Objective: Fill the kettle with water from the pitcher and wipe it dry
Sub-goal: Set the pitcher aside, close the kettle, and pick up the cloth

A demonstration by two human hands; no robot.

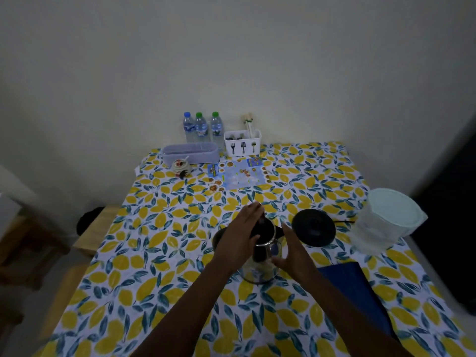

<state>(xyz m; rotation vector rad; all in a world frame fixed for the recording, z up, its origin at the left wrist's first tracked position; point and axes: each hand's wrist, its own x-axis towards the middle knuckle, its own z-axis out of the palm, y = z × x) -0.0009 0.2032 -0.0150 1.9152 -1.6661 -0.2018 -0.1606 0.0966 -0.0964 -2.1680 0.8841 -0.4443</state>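
A steel kettle with a black lid and handle stands in the middle of the table on the lemon-print cloth. My left hand lies over its top, fingers stretched across the lid and thumb by the handle. My right hand cups the kettle's right side. The kettle's black round base sits just right of it, with a cord running right. A translucent pitcher with a pale lid stands at the table's right edge. A blue cloth lies near my right forearm.
Against the back wall stand three water bottles, a white cutlery caddy and a lavender tray. A small jar and a printed blue sheet lie in front. Wooden furniture sits left of the table.
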